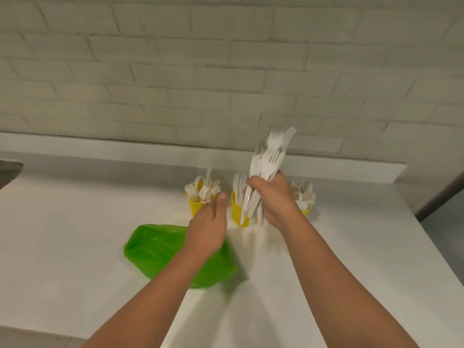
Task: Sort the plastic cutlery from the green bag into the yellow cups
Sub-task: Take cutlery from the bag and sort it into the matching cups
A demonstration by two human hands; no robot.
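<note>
While my right hand (272,199) grips a bundle of forks (270,162) above the middle cup (238,213), left hand (209,222) open over the green bag (155,249), I'd carry them left and drop them handles-first into the fork cup (197,205).

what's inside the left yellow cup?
The left yellow cup holds white plastic forks standing tines up, plus one taller piece, type unclear. The left hand covers the cup's lower right side; its opaque wall hides the handles and anything deeper.
</note>
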